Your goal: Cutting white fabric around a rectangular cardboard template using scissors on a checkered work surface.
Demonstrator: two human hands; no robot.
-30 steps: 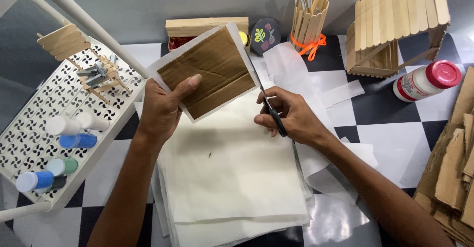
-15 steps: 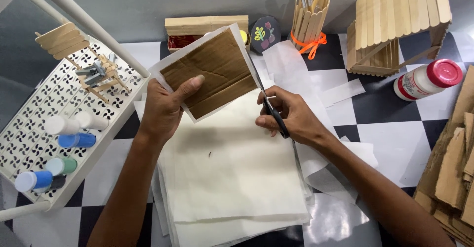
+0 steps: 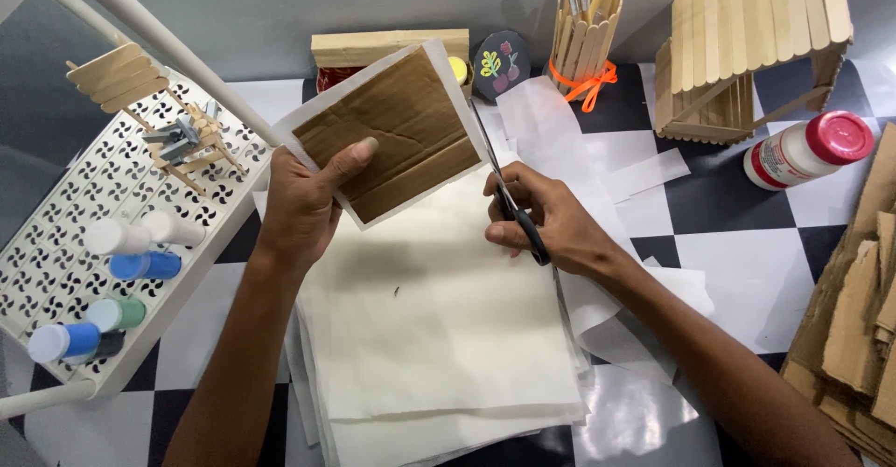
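Cardboard square [image 3: 397, 136], stiff but light, stays pinched in my left hand [image 3: 308, 208]; right hand [image 3: 551, 224] grips scissors [image 3: 509, 201].

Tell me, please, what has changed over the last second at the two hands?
Little changed: the right hand shifted its scissors slightly along the right edge of the cardboard. The left hand kept holding the cardboard, tilted as before. Nothing was picked up or released; the paper sheets stayed put.
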